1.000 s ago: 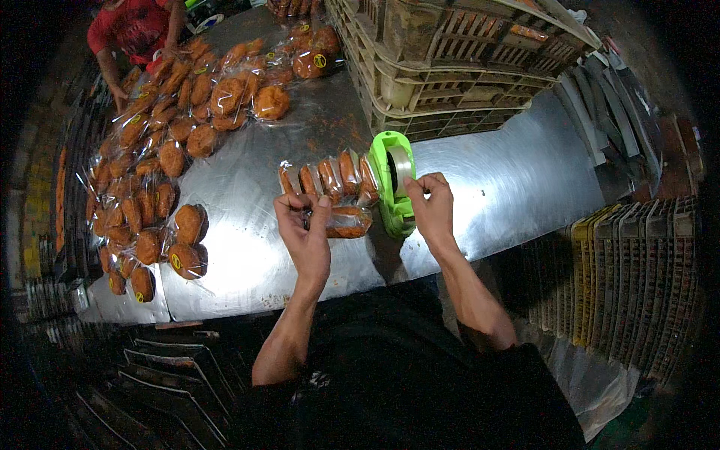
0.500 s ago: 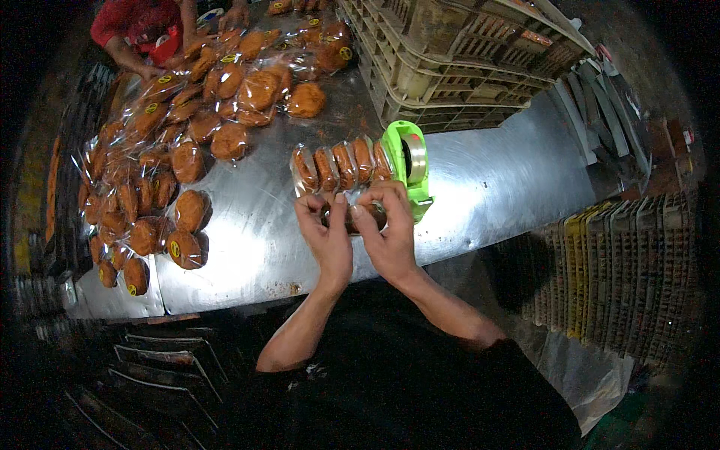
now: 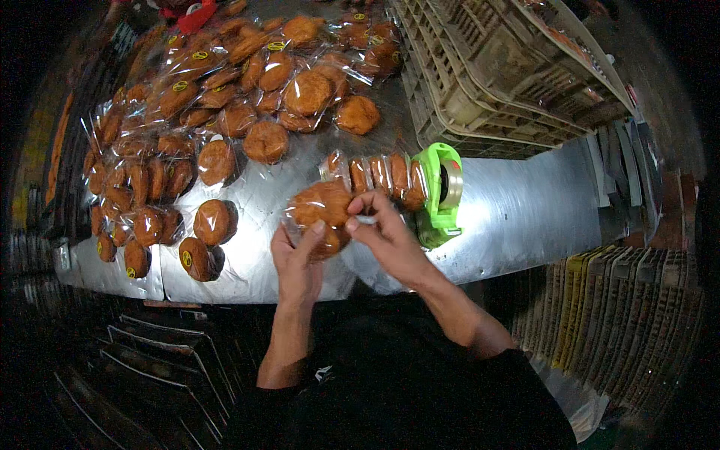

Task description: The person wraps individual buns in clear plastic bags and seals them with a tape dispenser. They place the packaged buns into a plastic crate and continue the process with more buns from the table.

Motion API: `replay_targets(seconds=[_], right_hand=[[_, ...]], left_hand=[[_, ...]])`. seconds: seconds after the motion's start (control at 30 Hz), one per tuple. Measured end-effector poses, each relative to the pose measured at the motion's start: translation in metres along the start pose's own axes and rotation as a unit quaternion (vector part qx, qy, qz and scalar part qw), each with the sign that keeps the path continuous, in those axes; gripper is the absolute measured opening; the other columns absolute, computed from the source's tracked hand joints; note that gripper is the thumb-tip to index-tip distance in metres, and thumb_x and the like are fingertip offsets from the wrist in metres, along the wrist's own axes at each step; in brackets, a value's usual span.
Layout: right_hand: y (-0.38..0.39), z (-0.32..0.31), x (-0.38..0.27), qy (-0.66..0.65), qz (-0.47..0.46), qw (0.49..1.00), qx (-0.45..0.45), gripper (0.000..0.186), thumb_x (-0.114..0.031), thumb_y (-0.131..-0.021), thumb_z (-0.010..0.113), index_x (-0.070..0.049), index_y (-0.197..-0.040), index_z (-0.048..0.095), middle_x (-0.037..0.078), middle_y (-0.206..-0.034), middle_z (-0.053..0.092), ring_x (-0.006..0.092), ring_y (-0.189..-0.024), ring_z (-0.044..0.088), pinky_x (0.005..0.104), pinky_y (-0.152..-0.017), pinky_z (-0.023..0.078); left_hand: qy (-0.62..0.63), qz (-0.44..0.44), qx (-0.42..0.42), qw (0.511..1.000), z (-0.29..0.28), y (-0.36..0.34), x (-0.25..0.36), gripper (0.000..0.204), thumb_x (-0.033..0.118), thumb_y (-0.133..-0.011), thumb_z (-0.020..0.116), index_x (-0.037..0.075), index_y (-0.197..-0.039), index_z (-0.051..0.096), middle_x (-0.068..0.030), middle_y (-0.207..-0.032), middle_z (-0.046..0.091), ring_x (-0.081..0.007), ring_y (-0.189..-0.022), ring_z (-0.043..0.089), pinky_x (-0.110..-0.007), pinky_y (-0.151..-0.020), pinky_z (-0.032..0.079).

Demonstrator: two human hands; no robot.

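Green plastic caught my eye first: the dispenser [image 3: 432, 171], just right of the frame's centre, its pale roll [image 3: 453, 184] on the right side. Left of it, near mid-frame, the bag of buns [image 3: 319, 201] was up in both hands, above the table [image 3: 517, 195]. The left hand [image 3: 295, 259] gripped it from below, thumb across the front. The right hand [image 3: 386, 236] was closed in a pinch at its right edge, on a pale scrap [image 3: 366, 220]; I couldn't tell whether that was tape or gathered film.

That pinch worried me most. Tugged too hard, the thin film could have split at that edge; held too loosely, it might have gaped there. The left thumb lay right over the contents, so too firm a squeeze could have crushed them.

The row of wrapped buns [image 3: 381, 174] sat just behind the hands, its right end touching the dispenser or close to it. A careless knuckle, or a nudge to the dispenser, could have toppled it.

Over at upper left, the heap [image 3: 300, 90] looked slippery, film on film, and a bump could have set it sliding. I'd have watched the stickered bun [image 3: 136, 259] at lower left too: near the table's front edge, one shove could have sent it over.
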State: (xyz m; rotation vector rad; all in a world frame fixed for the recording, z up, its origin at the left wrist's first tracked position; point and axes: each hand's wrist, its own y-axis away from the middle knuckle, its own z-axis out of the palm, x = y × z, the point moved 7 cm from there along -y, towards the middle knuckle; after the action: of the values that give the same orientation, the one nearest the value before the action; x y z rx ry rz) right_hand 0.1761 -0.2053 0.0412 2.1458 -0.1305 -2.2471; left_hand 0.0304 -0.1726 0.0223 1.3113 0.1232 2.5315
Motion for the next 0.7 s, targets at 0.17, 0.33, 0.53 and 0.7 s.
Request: replay_targets(seconds=[0.17, 0.33, 0.53, 0.7], right_hand=[[-0.069, -0.073, -0.026, 0.211, -0.116, 0.959, 0.151, 0.021, -0.018, -0.093, 0.062, -0.002, -0.105, 0.055, 0.014, -0.1, 0.06, 0.0279, -0.098, 0.06, 0.0373, -0.09, 0.046], [-0.174, -0.059, -0.015, 0.391, -0.115, 0.909, 0.082, 0.034, -0.023, -0.091, 0.067, -0.001, -0.113, 0.055, 0.021, -0.107, 0.065, 0.0402, -0.102, 0.062, 0.045, -0.088, 0.048], [-0.26, -0.02, 0.016, 0.37, -0.033, 0.911, 0.181, 0.062, -0.033, -0.081, 0.076, 0.002, -0.123, 0.047, 0.027, -0.111, 0.063, 0.0455, -0.104, 0.06, 0.0492, -0.092, 0.048], [-0.291, 0.017, 0.017, 0.269, -0.027, 0.944, 0.189, 0.08, -0.026, -0.08, 0.079, 0.001, -0.136, 0.028, 0.026, -0.124, 0.054, 0.038, -0.116, 0.055, 0.0469, -0.101, 0.043]], left_hand=[[-0.335, -0.053, 0.036, 0.94, -0.026, -0.049, -0.012, 0.054, 0.022, -0.093, 0.065, -0.004, -0.138, 0.047, -0.0124, -0.123, 0.06, -0.0208, -0.112, 0.059, -0.034, -0.095, 0.05], [-0.291, -0.083, -0.057, 0.952, -0.02, -0.055, -0.055, 0.092, 0.038, -0.094, 0.063, -0.008, -0.153, 0.011, -0.0252, -0.16, 0.013, -0.0291, -0.149, 0.015, -0.037, -0.12, 0.015], [-0.319, -0.133, -0.037, 0.938, -0.041, -0.054, -0.047, 0.088, 0.043, -0.097, 0.057, -0.007, -0.153, 0.011, -0.0236, -0.163, 0.005, -0.029, -0.151, 0.007, -0.037, -0.121, 0.009], [-0.215, -0.146, -0.032, 0.965, -0.049, -0.063, -0.046, 0.077, 0.041, -0.099, 0.055, -0.005, -0.152, 0.022, -0.0222, -0.162, 0.011, -0.0292, -0.15, 0.013, -0.037, -0.12, 0.015]])
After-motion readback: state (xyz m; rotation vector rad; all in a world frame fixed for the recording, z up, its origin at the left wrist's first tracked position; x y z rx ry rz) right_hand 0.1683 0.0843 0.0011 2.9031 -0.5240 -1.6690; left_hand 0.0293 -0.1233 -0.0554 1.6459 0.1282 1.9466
